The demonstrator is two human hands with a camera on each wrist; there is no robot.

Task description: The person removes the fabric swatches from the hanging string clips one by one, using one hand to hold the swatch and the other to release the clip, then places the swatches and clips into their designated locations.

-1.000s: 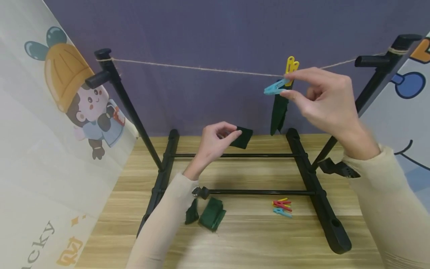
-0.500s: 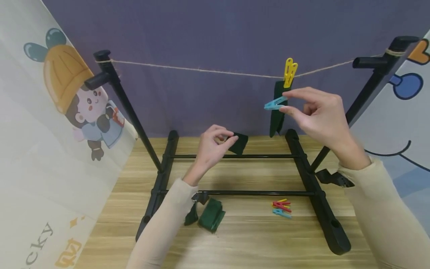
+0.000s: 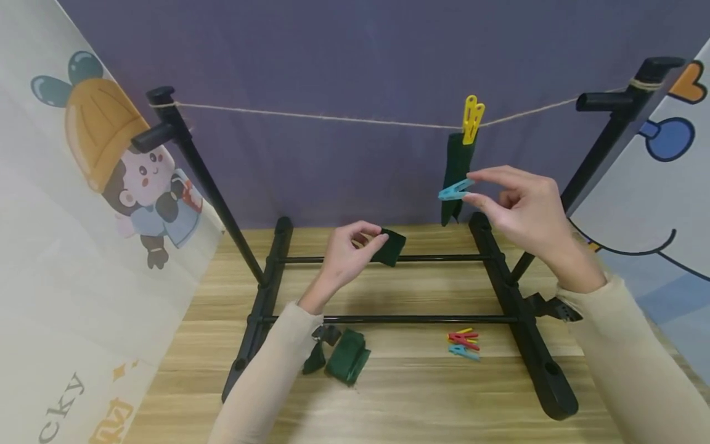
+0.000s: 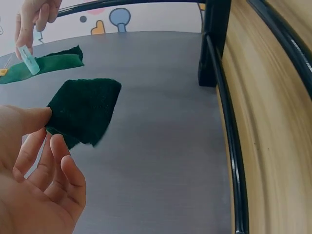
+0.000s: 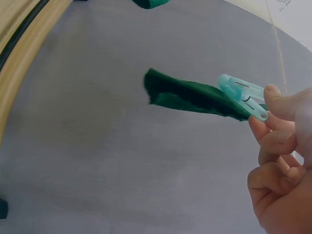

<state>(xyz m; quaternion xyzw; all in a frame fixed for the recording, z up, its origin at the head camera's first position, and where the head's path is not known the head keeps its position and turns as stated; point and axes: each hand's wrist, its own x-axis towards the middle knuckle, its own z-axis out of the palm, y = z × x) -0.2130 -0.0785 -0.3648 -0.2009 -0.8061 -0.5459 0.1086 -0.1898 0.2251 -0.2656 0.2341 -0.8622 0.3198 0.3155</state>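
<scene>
My left hand [image 3: 348,254] pinches a small dark green cloth [image 3: 391,248] by one edge between thumb and fingers, over the rack's rear crossbar. In the left wrist view this cloth [image 4: 87,109] hangs flat out from the fingertips. A light blue clothespin [image 3: 455,190] is pinched by its handle ends in my right hand [image 3: 524,206]. It overlaps the second green cloth [image 3: 458,157] in the head view, which hangs folded from the line under a yellow clothespin [image 3: 473,120]. The right wrist view shows the blue clothespin [image 5: 241,92] in front of that hanging cloth [image 5: 190,97].
A twine line [image 3: 310,116] runs between two black posts of the rack [image 3: 205,182]. Folded green cloths [image 3: 347,357] lie on the wooden table [image 3: 410,394], partly behind the left sleeve. Several red, yellow and blue clothespins [image 3: 464,342] lie at the right. A grey-blue panel [image 3: 333,49] stands behind.
My right hand has come down from the line with the blue clothespin. The left hand has lowered slightly with its cloth. The yellow clothespin and hanging cloth stay on the line.
</scene>
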